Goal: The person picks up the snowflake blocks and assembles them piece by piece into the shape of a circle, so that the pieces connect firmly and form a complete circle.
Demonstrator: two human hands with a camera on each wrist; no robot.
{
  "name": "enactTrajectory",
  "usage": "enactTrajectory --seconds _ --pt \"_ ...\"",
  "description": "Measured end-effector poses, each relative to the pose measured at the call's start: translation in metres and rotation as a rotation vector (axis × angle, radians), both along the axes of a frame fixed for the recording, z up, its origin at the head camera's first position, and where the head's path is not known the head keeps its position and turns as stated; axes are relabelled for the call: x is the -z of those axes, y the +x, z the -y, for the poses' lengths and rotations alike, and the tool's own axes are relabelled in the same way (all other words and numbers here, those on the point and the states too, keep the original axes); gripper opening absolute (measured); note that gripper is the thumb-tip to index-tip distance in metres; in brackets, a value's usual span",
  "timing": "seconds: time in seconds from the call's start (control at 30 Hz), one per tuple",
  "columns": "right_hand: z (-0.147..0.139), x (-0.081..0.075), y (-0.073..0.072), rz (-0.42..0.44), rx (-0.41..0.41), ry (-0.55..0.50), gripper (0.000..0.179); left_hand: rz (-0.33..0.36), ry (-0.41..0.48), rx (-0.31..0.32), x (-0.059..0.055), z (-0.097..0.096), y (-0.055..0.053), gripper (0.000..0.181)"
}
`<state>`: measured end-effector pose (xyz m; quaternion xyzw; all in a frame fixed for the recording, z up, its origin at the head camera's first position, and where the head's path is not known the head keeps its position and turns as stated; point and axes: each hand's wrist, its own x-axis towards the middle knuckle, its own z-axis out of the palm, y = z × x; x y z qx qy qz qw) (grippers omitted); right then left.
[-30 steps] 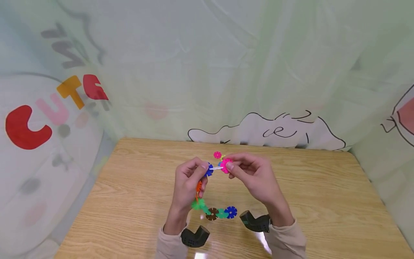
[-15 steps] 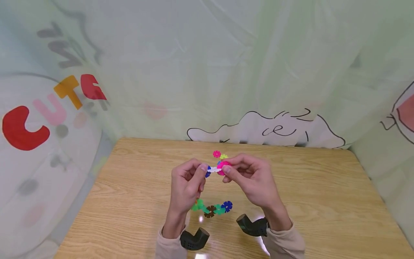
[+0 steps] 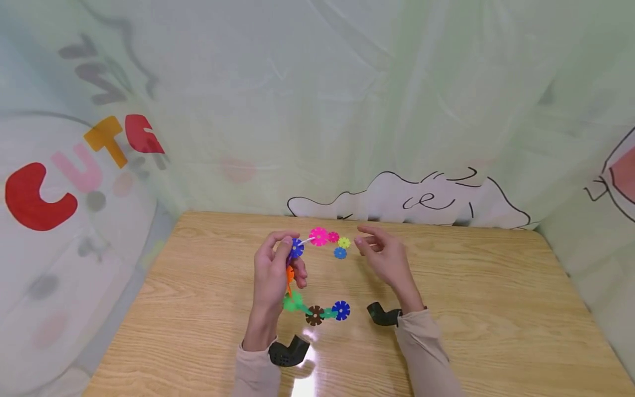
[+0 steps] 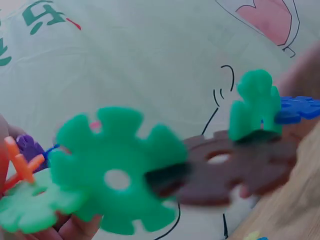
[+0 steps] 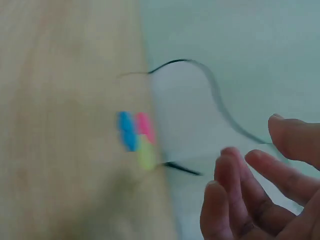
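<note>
My left hand point(image 3: 272, 270) pinches a blue notched disc point(image 3: 297, 249) in a chain of interlocking plastic snowflake discs. Beyond it, a white disc point(image 3: 307, 241) seen edge-on leads to a bright pink disc point(image 3: 319, 236). Toward me the chain curves through an orange disc point(image 3: 290, 274), a light green disc point(image 3: 292, 301) and a brown disc point(image 3: 315, 315) to a dark blue end disc point(image 3: 340, 310). Close up in the left wrist view are a green disc point(image 4: 117, 170) and a purple disc point(image 4: 31, 150). My right hand point(image 3: 389, 262) holds nothing, its fingers relaxed.
Small discs lie on the wooden table point(image 3: 496, 309) between the hands: a pink one point(image 3: 333, 237), a yellow one point(image 3: 344, 242) and a light blue one point(image 3: 339, 253). A printed curtain point(image 3: 347, 110) hangs behind the table's far edge.
My right hand has let go of the bright pink disc and drawn away to the right. The left hand has moved left with the chain, and the pink disc stays attached by the white one.
</note>
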<state>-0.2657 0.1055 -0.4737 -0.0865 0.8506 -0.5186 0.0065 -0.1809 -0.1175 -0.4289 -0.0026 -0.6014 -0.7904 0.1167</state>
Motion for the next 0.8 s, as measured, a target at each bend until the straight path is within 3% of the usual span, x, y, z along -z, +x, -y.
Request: enactTrajectory --seconds 0.13,0.27,0.57,0.8 --pt "0.009 0.032 -0.01 0.022 -0.06 0.12 0.044 0.04 0.014 0.007 0.005 0.002 -0.003 0.036" --pt "0.019 0.047 -0.012 0.006 -0.149 0.227 0.048 0.085 0.063 0.019 0.008 0.001 -0.006 0.042" --pt "0.032 0.055 -0.015 -0.038 -0.166 0.396 0.029 0.174 0.223 0.079 0.015 0.004 -0.011 0.035" --pt "0.034 0.057 -0.016 -0.081 -0.127 0.409 0.012 0.166 0.181 0.094 0.015 0.005 -0.011 0.022"
